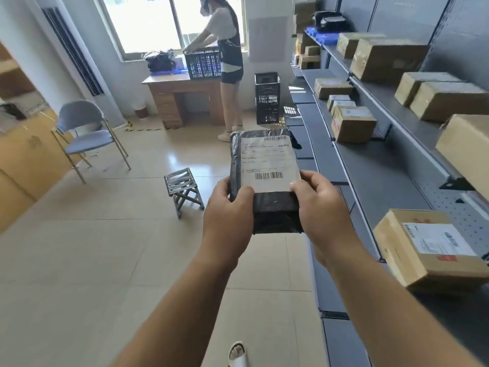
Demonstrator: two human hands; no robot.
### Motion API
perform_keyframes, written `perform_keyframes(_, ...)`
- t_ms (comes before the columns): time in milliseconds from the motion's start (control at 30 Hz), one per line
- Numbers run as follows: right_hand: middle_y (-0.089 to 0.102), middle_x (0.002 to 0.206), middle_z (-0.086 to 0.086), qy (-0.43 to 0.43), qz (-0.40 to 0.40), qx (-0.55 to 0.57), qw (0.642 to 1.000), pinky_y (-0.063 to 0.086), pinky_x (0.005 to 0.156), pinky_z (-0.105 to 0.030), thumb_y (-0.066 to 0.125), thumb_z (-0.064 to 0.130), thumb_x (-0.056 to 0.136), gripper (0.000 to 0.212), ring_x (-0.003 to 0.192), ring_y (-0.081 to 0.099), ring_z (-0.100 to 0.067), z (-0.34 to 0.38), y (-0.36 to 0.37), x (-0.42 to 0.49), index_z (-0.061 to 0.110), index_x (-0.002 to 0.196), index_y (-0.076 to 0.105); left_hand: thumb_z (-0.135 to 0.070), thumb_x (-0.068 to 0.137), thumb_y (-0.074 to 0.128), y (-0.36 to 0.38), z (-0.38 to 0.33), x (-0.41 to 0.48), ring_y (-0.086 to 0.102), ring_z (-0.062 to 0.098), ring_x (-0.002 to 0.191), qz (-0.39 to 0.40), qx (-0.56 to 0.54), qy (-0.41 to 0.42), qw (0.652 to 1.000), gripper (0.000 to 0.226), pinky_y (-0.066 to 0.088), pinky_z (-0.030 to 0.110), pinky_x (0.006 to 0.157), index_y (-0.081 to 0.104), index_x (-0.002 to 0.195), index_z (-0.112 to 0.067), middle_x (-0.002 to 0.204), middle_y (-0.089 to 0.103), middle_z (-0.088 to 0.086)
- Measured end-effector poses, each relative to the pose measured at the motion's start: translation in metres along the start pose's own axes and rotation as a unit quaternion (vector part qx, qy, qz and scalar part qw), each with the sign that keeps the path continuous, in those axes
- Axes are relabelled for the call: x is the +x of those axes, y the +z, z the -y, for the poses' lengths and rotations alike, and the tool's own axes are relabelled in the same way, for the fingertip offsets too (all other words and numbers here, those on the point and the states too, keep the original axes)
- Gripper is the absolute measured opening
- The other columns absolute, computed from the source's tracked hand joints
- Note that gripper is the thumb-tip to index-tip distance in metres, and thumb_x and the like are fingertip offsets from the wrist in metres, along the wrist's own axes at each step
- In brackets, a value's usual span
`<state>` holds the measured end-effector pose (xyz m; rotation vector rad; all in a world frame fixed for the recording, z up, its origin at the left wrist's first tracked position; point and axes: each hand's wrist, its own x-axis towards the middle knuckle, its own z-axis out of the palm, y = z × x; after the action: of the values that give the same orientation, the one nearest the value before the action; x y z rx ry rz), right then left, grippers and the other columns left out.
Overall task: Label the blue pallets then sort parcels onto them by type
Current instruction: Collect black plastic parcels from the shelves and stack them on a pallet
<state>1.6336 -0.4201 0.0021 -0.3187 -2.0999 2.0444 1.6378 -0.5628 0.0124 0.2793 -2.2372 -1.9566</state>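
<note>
Two hands: the left hand (227,210) and right hand (322,207) hold one parcel (275,207) up in the air, one at each long edge of its near half.
Left fingers (225,188): curled round the parcel's left edge, thumb on top at the label's near-left corner; the rest are hidden underneath.
Right fingers (312,177): wrapped round the parcel's right edge, thumb pressed on the label's near-right corner.
Parcel: a flat black bag, face up, with a white label (267,162) bearing barcodes on its far half.
Right of parcel: a grey shelf (375,165) carrying brown boxes (353,123); one labelled box (428,247) sits beside the right forearm.
Left of parcel: a small stool (185,189) near on the floor (79,247), with a chair (84,133) well beyond it.
Beyond parcel: black crates (267,99) stacked on the floor, and a person (227,49) at a wooden worktop (169,80), hands on a crate (203,62).
Below parcel: a sandalled foot (238,353) on the floor.
</note>
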Motion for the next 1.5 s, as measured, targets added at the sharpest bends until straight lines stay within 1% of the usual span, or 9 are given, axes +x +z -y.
perform_keyframes(100,0.073,0.106,0.009,-0.006,-0.002,-0.002,1.000,0.062,0.066,-0.030,0.051,0.034,0.090,0.026,0.099,0.070,-0.015,0.003,0.032,0.051,0.031,0.111,0.067,-0.037,0.080,0.052,-0.001,0.004,0.061,0.070,0.004,0.089,0.004,-0.010,0.011,1.000,0.033,0.059,0.030,0.076,0.070,0.107,-0.034,0.094,0.076,-0.018)
perform_keyframes(267,0.075,0.102,0.010,0.005,-0.033,-0.006,0.999,0.064,0.075,-0.044,0.051,0.037,0.082,0.033,0.099,0.071,-0.019,0.013,0.082,0.133,0.031,0.109,0.069,-0.038,0.080,0.051,-0.001,-0.002,0.159,0.065,-0.010,0.084,0.030,-0.012,0.030,0.999,0.035,0.046,0.007,0.059,0.069,0.110,-0.033,0.093,0.073,-0.025)
perform_keyframes(400,0.076,0.097,0.015,0.009,-0.053,-0.009,0.999,0.064,0.076,-0.042,0.051,0.036,0.082,0.031,0.096,0.072,-0.015,0.011,0.106,0.192,0.032,0.106,0.070,-0.036,0.081,0.051,0.008,-0.004,0.230,0.065,-0.007,0.080,0.051,-0.009,0.032,0.998,0.030,0.047,0.009,0.060,0.070,0.104,-0.033,0.091,0.073,-0.027)
perform_keyframes(533,0.075,0.095,0.017,0.016,-0.067,-0.002,0.998,0.063,0.071,-0.034,0.052,0.035,0.082,0.031,0.094,0.071,-0.011,0.005,0.117,0.255,0.032,0.107,0.071,-0.038,0.080,0.051,0.031,0.000,0.293,0.069,0.003,0.088,0.072,-0.002,0.012,0.997,0.029,0.057,0.026,0.073,0.070,0.101,-0.036,0.092,0.075,-0.022)
perform_keyframes(600,0.075,0.095,0.018,0.011,-0.073,-0.004,0.997,0.060,0.066,-0.027,0.052,0.033,0.085,0.029,0.093,0.070,-0.008,0.001,0.119,0.291,0.032,0.108,0.070,-0.037,0.080,0.052,0.048,0.001,0.327,0.067,-0.002,0.082,0.076,0.000,0.012,0.997,0.027,0.053,0.018,0.065,0.070,0.100,-0.036,0.091,0.074,-0.023)
perform_keyframes(700,0.075,0.095,0.018,0.006,-0.070,-0.002,0.998,0.063,0.071,-0.032,0.052,0.032,0.087,0.026,0.092,0.071,-0.008,-0.004,0.116,0.352,0.033,0.106,0.070,-0.036,0.082,0.052,0.081,0.000,0.380,0.064,-0.006,0.076,0.077,0.009,0.022,0.997,0.024,0.045,0.007,0.054,0.070,0.098,-0.037,0.087,0.072,-0.025)
perform_keyframes(1033,0.075,0.096,0.015,0.003,-0.022,0.015,1.000,0.064,0.077,-0.044,0.052,0.036,0.085,0.025,0.093,0.072,-0.012,0.008,0.111,0.571,0.036,0.103,0.069,-0.039,0.081,0.052,0.193,-0.030,0.550,0.066,-0.006,0.081,0.038,-0.001,0.011,0.999,0.030,0.046,0.008,0.056,0.068,0.105,-0.039,0.092,0.073,-0.026)
perform_keyframes(1233,0.076,0.100,0.012,0.017,0.010,0.018,1.000,0.065,0.075,-0.043,0.052,0.037,0.085,0.026,0.095,0.073,-0.014,0.002,0.131,0.672,0.036,0.104,0.069,-0.041,0.079,0.053,0.228,-0.026,0.642,0.070,0.010,0.095,0.014,-0.005,-0.023,1.000,0.036,0.059,0.034,0.079,0.069,0.111,-0.034,0.096,0.075,-0.015)
perform_keyframes(1500,0.076,0.098,0.012,0.013,-0.002,-0.010,1.000,0.064,0.077,-0.046,0.053,0.039,0.083,0.026,0.093,0.073,-0.015,-0.003,0.179,0.821,0.036,0.103,0.070,-0.036,0.080,0.053,0.262,-0.023,0.794,0.068,-0.003,0.079,0.028,-0.041,-0.012,0.999,0.029,0.054,0.027,0.069,0.070,0.103,-0.035,0.091,0.075,-0.022)
